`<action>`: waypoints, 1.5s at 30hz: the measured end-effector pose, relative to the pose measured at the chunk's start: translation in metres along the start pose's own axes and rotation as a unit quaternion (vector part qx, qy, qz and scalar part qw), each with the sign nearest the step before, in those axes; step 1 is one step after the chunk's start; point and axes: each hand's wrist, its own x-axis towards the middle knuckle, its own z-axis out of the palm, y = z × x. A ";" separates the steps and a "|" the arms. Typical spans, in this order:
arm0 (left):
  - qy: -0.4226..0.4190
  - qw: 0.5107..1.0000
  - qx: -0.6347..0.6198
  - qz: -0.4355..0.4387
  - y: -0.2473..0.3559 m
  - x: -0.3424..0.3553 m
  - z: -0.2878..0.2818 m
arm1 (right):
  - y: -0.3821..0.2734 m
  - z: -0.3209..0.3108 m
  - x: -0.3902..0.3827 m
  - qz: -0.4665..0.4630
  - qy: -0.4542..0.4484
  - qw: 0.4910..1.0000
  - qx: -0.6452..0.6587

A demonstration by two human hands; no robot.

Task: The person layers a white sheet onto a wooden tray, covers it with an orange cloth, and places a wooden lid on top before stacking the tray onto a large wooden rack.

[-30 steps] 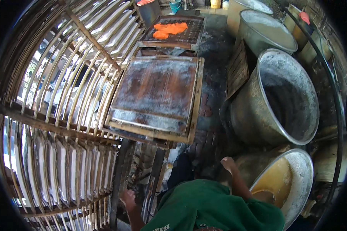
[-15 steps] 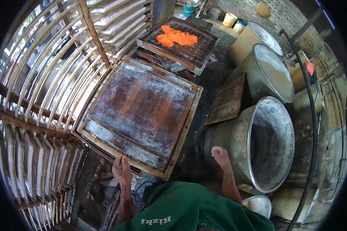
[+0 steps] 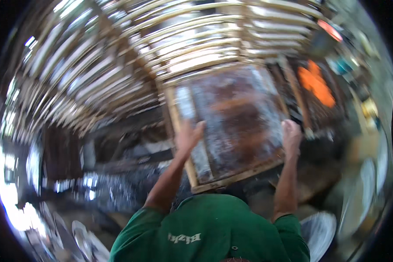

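Observation:
In front of me is a wide wooden-framed tray (image 3: 240, 177), its dark brown flat surface streaked with whitish residue. My left hand (image 3: 190, 136) is over its left side, near the pale wooden rail. That hand is smeared by motion, but its thumb stands apart from the fingers and nothing shows in it. At the tray's right edge is my right hand (image 3: 291, 133), fingers curled in, no object visible in them. Whether either hand touches the frame I cannot tell. Orange cloth (image 3: 316, 84) lies crumpled on a second dark framed surface (image 3: 336, 115) beyond, to the right.
A slatted bamboo wall (image 3: 196, 39) rises behind the tray and along the left. Large metal vats (image 3: 362, 196) stand at the right, with another round metal rim (image 3: 318, 231) near my right elbow. A yellow bucket (image 3: 370, 108) sits at the far right.
My view has swung left, so the tray now lies straight ahead and the vats have slid to the right rim. Both hands are now over or beside the tray; the right was by a vat.

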 end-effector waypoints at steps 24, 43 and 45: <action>0.145 0.983 -0.107 -0.024 -0.024 0.009 0.052 | -0.015 0.058 0.110 -0.147 -0.127 0.928 -0.317; 0.218 0.927 -0.186 -0.244 -0.437 -0.084 -0.260 | -0.426 0.300 -0.180 -0.225 -0.356 0.873 -0.246; 0.219 0.914 -0.155 -0.305 -0.490 -0.104 -0.275 | -0.444 0.339 -0.213 -0.237 -0.426 0.849 -0.201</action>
